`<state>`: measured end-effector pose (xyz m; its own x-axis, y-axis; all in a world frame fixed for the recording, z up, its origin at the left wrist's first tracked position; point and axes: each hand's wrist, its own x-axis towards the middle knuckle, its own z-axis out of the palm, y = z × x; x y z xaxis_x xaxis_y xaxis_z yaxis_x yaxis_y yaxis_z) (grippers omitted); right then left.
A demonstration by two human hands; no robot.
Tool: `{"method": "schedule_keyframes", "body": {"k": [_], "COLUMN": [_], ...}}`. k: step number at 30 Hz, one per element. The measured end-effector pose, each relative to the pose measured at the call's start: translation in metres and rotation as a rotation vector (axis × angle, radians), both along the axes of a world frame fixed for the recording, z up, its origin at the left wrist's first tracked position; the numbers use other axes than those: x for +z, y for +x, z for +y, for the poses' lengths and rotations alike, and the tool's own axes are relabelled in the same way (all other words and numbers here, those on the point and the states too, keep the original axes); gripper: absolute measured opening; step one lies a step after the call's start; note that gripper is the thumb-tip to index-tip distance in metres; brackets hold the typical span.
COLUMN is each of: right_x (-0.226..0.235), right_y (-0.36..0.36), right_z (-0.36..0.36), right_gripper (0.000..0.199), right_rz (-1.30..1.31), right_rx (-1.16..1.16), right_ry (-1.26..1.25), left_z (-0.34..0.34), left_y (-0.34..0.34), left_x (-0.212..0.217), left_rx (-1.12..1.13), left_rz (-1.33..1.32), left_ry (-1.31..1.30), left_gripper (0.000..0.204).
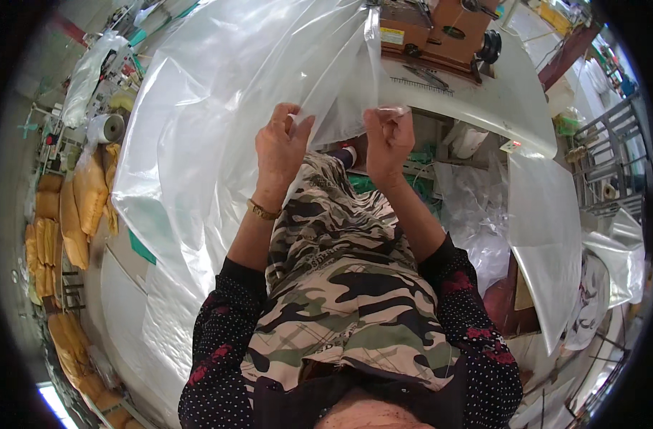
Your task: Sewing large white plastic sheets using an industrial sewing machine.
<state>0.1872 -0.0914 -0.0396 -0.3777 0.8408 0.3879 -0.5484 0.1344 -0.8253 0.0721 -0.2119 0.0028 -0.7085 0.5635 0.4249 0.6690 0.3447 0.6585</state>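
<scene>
Pinching the translucent plastic sheet point(219, 93) with both hands, we hold its near edge above our lap, the fingers of our left hand point(282, 146) bent toward the thumb and those of our right hand point(388, 143) curled in around the film. From our grip the sheet rises in gathered folds toward the brown machine point(448, 32) on the pale tabletop point(501, 118), and it spreads wide down our left side, beside the camouflage-patterned apron point(348, 300) we wear.
</scene>
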Motion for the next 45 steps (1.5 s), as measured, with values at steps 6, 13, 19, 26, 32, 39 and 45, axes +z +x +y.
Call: {"method": "schedule_keyframes", "body": {"k": [6,13,19,26,32,39,45], "right_x": [0.018,0.018,0.006,0.003,0.005,0.010,0.008], "right_y": [-0.013,-0.029,-0.034,-0.035,-0.036,-0.034,-0.033], "right_z": [0.004,0.005,0.016,0.016,0.011,0.007,0.011], "right_gripper": [0.017,0.019,0.027,0.029,0.030,0.032,0.035], "right_rz": [-0.303,-0.272,-0.283,-0.291,-0.308,-0.351,-0.383], "right_rx": [-0.191,-0.242,-0.217,-0.238,-0.246,-0.253,-0.246], "right_ry": [0.834,1.067,1.204,1.252,1.259,1.277,1.325], "left_z": [0.000,-0.008,-0.007,-0.005,-0.005,0.001,0.014], "left_y": [-0.014,-0.027,-0.031,-0.027,-0.028,-0.035,-0.035], "left_x": [-0.001,0.002,-0.006,-0.007,-0.006,-0.009,-0.009], "left_rx": [0.035,-0.278,-0.406,-0.414,-0.431,-0.578,-0.412], "left_rz": [0.099,-0.656,-0.741,-0.767,-0.763,-0.526,-0.979], "left_ry": [0.067,0.241,0.300,0.308,0.306,0.503,0.461], "left_gripper": [0.018,0.020,0.017,0.017,0.018,0.020,0.020]}}
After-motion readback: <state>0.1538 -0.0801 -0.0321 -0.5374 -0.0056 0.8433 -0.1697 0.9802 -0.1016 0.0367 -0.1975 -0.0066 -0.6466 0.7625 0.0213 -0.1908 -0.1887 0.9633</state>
